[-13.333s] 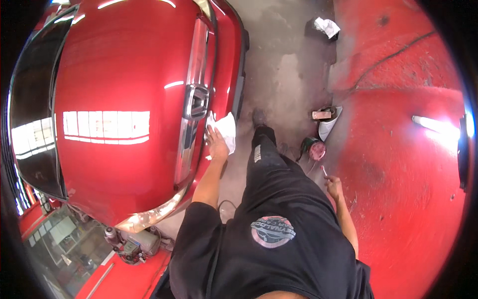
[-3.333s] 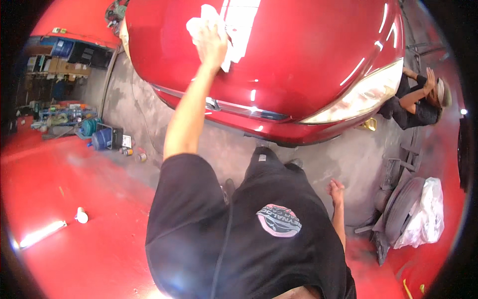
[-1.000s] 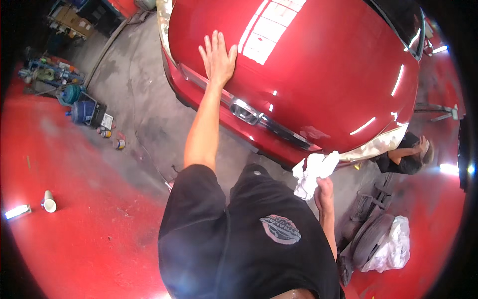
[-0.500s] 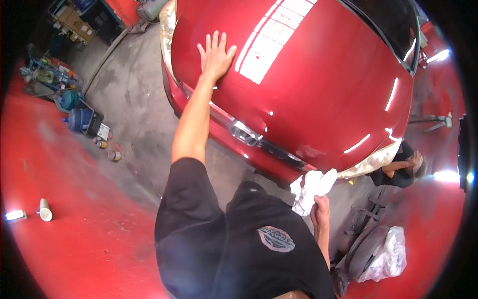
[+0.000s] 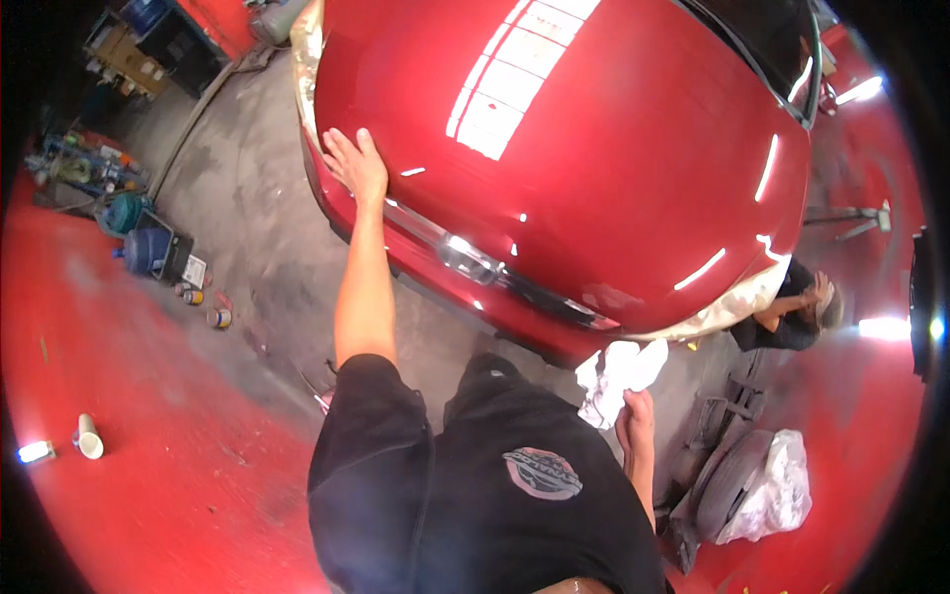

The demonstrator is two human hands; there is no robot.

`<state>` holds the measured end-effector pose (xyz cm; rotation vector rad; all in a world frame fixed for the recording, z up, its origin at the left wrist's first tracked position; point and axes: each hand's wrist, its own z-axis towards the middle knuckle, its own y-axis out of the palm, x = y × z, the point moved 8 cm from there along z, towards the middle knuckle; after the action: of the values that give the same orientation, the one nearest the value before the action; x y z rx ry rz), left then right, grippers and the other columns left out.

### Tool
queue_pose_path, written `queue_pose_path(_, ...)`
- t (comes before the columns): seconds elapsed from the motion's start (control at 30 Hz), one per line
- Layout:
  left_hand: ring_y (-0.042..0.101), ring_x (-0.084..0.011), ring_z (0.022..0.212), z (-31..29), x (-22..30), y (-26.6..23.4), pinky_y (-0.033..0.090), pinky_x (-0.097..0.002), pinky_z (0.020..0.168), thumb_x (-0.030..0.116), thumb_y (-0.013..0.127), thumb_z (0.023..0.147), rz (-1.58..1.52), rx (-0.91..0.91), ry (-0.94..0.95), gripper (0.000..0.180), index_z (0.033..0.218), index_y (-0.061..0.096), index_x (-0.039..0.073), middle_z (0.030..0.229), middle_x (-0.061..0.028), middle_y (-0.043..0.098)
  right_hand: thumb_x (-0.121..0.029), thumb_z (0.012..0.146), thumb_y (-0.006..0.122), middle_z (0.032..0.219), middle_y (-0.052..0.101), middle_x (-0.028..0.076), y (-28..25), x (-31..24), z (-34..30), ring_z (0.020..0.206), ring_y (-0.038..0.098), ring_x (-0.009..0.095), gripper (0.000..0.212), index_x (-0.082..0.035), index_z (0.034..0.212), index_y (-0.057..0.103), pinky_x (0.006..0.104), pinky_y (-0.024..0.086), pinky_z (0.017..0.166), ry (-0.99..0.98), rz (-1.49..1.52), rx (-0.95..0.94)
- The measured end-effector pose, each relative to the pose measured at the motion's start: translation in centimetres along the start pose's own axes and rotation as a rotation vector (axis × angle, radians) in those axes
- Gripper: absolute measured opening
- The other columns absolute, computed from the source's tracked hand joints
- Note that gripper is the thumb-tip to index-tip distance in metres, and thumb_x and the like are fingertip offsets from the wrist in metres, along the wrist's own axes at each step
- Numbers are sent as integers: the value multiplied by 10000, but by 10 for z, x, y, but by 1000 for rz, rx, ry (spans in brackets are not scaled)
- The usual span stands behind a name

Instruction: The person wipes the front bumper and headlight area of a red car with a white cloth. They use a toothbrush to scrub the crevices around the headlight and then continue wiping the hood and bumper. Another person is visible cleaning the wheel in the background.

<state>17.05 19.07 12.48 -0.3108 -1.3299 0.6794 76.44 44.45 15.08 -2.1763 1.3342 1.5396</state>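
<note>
A glossy red car hood (image 5: 594, 188) fills the upper middle, with bright ceiling light mirrored in it. At the hood's front left corner lies my left hand (image 5: 358, 170), its fingers stretched out and nothing in it. The masked headlight (image 5: 307, 49) on that side is just beyond the fingertips. Below the hood edge runs the dark grille with a chrome badge (image 5: 467, 257). My right hand (image 5: 638, 408) is closed around a crumpled white cloth (image 5: 618, 381), held low near the bumper's right part.
Another person (image 5: 792, 312) crouches beside the car's right front corner, by the other masked headlight (image 5: 727, 305). A tire (image 5: 730, 487) partly under clear plastic stands at lower right. Blue water jugs (image 5: 146, 250) and small cans (image 5: 220, 318) stand at left.
My left hand has slid left and nearer over the hood, from its middle left part to the front left corner. The right hand keeps the cloth in nearly the same place.
</note>
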Motion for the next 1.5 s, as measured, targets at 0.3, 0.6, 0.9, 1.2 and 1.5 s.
queue_pose_path(0.3,147,-475,1486,-50,81,14,112,-618,1180,447,426,993,225,26,265,701,1517,326,-6,1596,-282,212,-148,862,550,1193,642,163,-6,-3,-1,1079,643,261,510,93,1309,505,396,498,977,63,-19,-34)
queue_pose_path(0.6,182,-466,1481,-275,189,42,95,-669,1165,445,535,940,194,-321,841,708,1486,391,18,1566,-295,270,-119,851,536,1203,639,172,-3,3,10,1100,636,272,484,100,1282,526,405,486,993,81,16,-86)
queue_pose_path(0.9,128,-374,1519,-92,112,21,60,-572,1208,539,427,994,286,-92,520,770,1543,288,18,1634,-168,207,-144,849,542,1224,631,166,12,-23,18,1131,619,264,500,91,1290,530,398,469,1013,33,-62,-115)
queue_pose_path(1.2,129,-407,1509,38,36,-3,134,-579,1196,557,393,994,219,4,-15,822,1543,228,-32,1629,-220,172,-139,857,557,1233,617,161,-29,-18,5,1135,614,262,515,89,1314,495,397,467,1009,20,69,-48)
queue_pose_path(1.5,130,-440,1500,-74,85,16,132,-581,1194,522,372,1008,222,47,33,785,1536,236,-43,1612,-277,162,-110,860,542,1200,633,165,-78,-36,33,1117,621,261,460,95,1271,525,402,470,1000,88,62,-205)
